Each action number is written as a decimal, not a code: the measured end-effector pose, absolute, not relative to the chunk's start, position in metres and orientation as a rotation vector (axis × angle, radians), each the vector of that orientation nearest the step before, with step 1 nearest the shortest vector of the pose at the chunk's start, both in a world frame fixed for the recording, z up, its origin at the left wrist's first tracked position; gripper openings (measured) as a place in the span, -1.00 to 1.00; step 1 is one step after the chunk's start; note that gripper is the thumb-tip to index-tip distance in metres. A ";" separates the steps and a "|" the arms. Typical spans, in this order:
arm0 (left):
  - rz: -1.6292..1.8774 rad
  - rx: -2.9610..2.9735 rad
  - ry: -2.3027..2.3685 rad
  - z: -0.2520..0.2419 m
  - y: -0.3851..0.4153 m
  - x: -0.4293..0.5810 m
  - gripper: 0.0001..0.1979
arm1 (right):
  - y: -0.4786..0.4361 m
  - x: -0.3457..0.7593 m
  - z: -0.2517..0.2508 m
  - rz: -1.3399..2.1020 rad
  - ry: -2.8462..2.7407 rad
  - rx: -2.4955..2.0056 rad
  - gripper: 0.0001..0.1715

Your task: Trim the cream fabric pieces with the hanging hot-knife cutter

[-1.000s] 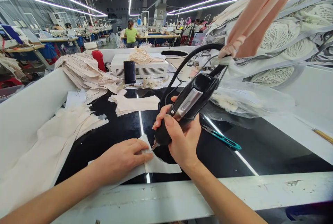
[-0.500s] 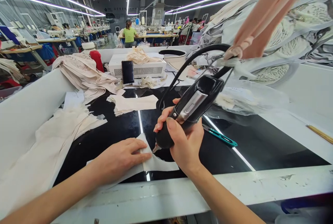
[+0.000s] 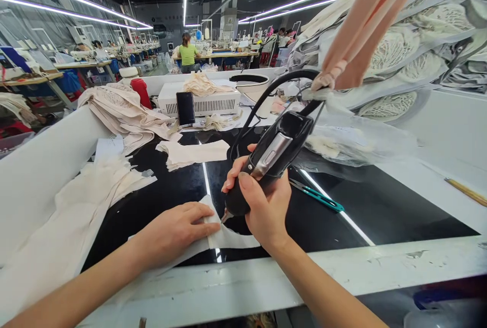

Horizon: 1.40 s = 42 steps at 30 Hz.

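Note:
My left hand [image 3: 175, 231] lies flat with its fingers stretched out, pressing a pale piece of fabric [image 3: 236, 239] onto the black glossy board [image 3: 365, 196]. In my right hand [image 3: 266, 201], closed around it, is a black corded hand tool [image 3: 279, 148] with a silver lever on its side. It slants down to the left. Its narrow metal tip [image 3: 227, 215] meets or nearly meets the fabric edge beside my left fingertips; exact contact cannot be told. A cord and a knotted pink cloth strip [image 3: 357, 33] rise from the tool's upper end.
Turquoise-handled thread snips [image 3: 319, 197] lie right of my right hand. Beyond are a cut fabric piece [image 3: 196, 153], a phone [image 3: 185, 108] and a white vented box [image 3: 218, 100]. Fabric heaps [image 3: 76, 206] flank the left; stacked cloth [image 3: 399, 54] rises at right. A person [image 3: 187, 54] sits far off.
The tool and my right hand have shifted slightly left in view, along with the hanging pink strip. My left hand stays in place on the fabric. The camera view has turned a little.

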<state>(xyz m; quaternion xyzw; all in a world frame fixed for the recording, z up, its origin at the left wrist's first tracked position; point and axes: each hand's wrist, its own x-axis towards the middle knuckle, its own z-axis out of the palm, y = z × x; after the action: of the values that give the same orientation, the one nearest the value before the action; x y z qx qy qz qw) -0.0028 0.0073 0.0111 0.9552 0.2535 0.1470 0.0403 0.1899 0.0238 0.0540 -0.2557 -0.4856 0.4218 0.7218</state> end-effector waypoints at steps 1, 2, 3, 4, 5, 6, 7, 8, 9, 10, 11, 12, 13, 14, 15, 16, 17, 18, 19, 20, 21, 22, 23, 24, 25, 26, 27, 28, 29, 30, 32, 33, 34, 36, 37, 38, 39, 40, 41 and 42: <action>0.454 2.922 0.777 0.012 0.007 -0.002 -0.62 | 0.024 0.189 0.054 0.932 -1.072 -0.573 -0.72; 0.456 2.919 0.779 0.013 0.007 -0.002 -0.62 | 0.024 0.189 0.054 0.933 -1.070 -0.583 -0.71; 0.460 2.915 0.781 0.013 0.007 -0.002 -0.62 | 0.025 0.189 0.055 0.934 -1.067 -0.591 -0.70; 0.464 2.909 0.784 0.013 0.007 -0.002 -0.62 | 0.025 0.189 0.057 0.936 -1.066 -0.598 -0.69; 0.465 2.902 0.785 0.013 0.008 -0.003 -0.62 | 0.024 0.191 0.058 0.936 -1.064 -0.603 -0.68; 0.465 2.896 0.781 0.013 0.008 -0.004 -0.62 | 0.023 0.193 0.060 0.932 -1.063 -0.606 -0.68; 0.463 2.892 0.777 0.012 0.009 -0.005 -0.60 | 0.022 0.196 0.061 0.922 -1.064 -0.606 -0.67; 0.462 2.894 0.769 0.012 0.009 -0.006 -0.58 | 0.020 0.199 0.063 0.910 -1.067 -0.607 -0.67; 0.469 2.902 0.762 0.012 0.009 -0.007 -0.56 | 0.018 0.202 0.065 0.897 -1.072 -0.607 -0.66; 0.483 2.916 0.756 0.011 0.009 -0.008 -0.55 | 0.015 0.206 0.066 0.885 -1.078 -0.607 -0.65; 0.506 2.927 0.757 0.011 0.008 -0.007 -0.53 | 0.012 0.210 0.067 0.876 -1.084 -0.604 -0.64; 0.532 2.931 0.766 0.011 0.007 -0.006 -0.53 | 0.009 0.213 0.068 0.871 -1.090 -0.600 -0.63; 0.550 2.926 0.780 0.012 0.004 -0.004 -0.54 | 0.006 0.216 0.068 0.867 -1.094 -0.598 -0.62; 0.563 2.909 0.792 0.012 0.002 0.000 -0.56 | 0.004 0.219 0.067 0.865 -1.096 -0.598 -0.62; 0.571 2.883 0.800 0.013 -0.001 0.004 -0.58 | 0.002 0.221 0.066 0.864 -1.097 -0.602 -0.62; 0.580 2.854 0.800 0.013 -0.004 0.009 -0.61 | 0.000 0.223 0.065 0.864 -1.097 -0.609 -0.61; 0.587 2.826 0.799 0.014 -0.007 0.013 -0.63 | -0.002 0.224 0.064 0.866 -1.096 -0.615 -0.59; 0.598 2.805 0.795 0.014 -0.010 0.018 -0.66 | -0.003 0.225 0.062 0.872 -1.094 -0.621 -0.58; 0.606 2.791 0.796 0.014 -0.012 0.022 -0.68 | -0.004 0.226 0.061 0.879 -1.091 -0.624 -0.56; 0.610 2.786 0.802 0.014 -0.014 0.025 -0.69 | -0.005 0.227 0.060 0.887 -1.087 -0.624 -0.54; 0.604 2.785 0.811 0.013 -0.015 0.028 -0.69 | -0.005 0.227 0.059 0.895 -1.083 -0.624 -0.53; 0.595 2.787 0.819 0.012 -0.016 0.029 -0.70 | -0.006 0.228 0.059 0.900 -1.079 -0.622 -0.52; 0.583 2.791 0.822 0.011 -0.016 0.029 -0.71 | -0.007 0.228 0.059 0.903 -1.076 -0.621 -0.52; 0.569 2.795 0.822 0.010 -0.016 0.029 -0.72 | -0.007 0.228 0.059 0.902 -1.072 -0.618 -0.52; 0.554 2.799 0.822 0.008 -0.016 0.028 -0.74 | -0.008 0.227 0.060 0.899 -1.070 -0.613 -0.53; 0.546 2.805 0.820 0.007 -0.016 0.027 -0.74 | -0.008 0.227 0.060 0.896 -1.069 -0.610 -0.54; 0.543 2.813 0.816 0.006 -0.016 0.025 -0.75 | -0.009 0.227 0.061 0.891 -1.066 -0.609 -0.55; 0.544 2.820 0.814 0.006 -0.016 0.024 -0.74 | -0.009 0.227 0.062 0.887 -1.064 -0.610 -0.56; 0.546 2.826 0.814 0.005 -0.017 0.023 -0.74 | -0.010 0.227 0.063 0.882 -1.061 -0.614 -0.57; 0.548 2.832 0.817 0.005 -0.018 0.022 -0.73 | -0.010 0.227 0.063 0.878 -1.060 -0.620 -0.57; 0.551 2.842 0.822 0.005 -0.019 0.021 -0.72 | -0.010 0.227 0.063 0.874 -1.062 -0.632 -0.56; 0.552 2.845 0.825 0.005 -0.020 0.021 -0.72 | -0.009 0.228 0.063 0.876 -1.063 -0.637 -0.56; 0.554 2.847 0.828 0.005 -0.021 0.021 -0.72 | -0.009 0.227 0.063 0.879 -1.063 -0.641 -0.54; 0.560 2.847 0.827 0.004 -0.021 0.022 -0.71 | -0.007 0.226 0.064 0.883 -1.057 -0.640 -0.54; 0.559 2.845 0.827 0.004 -0.021 0.022 -0.70 | -0.005 0.224 0.064 0.883 -1.050 -0.635 -0.56; 0.556 2.843 0.828 0.004 -0.021 0.022 -0.70 | -0.004 0.222 0.065 0.883 -1.045 -0.629 -0.59; 0.555 2.842 0.827 0.003 -0.021 0.022 -0.70 | -0.002 0.220 0.065 0.884 -1.041 -0.617 -0.62; 0.557 2.840 0.828 0.003 -0.020 0.023 -0.70 | -0.001 0.217 0.066 0.890 -1.038 -0.606 -0.65; 0.562 2.837 0.827 0.003 -0.020 0.023 -0.70 | 0.001 0.214 0.066 0.901 -1.035 -0.594 -0.66; 0.568 2.833 0.829 0.003 -0.020 0.023 -0.70 | 0.002 0.212 0.066 0.912 -1.032 -0.583 -0.66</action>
<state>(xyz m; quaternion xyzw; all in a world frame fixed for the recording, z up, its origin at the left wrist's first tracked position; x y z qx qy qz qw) 0.0232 -0.0199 0.0025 0.9404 0.2750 0.1885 0.0677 0.2116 0.0022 0.0659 -0.2650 -0.4694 0.4147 0.7331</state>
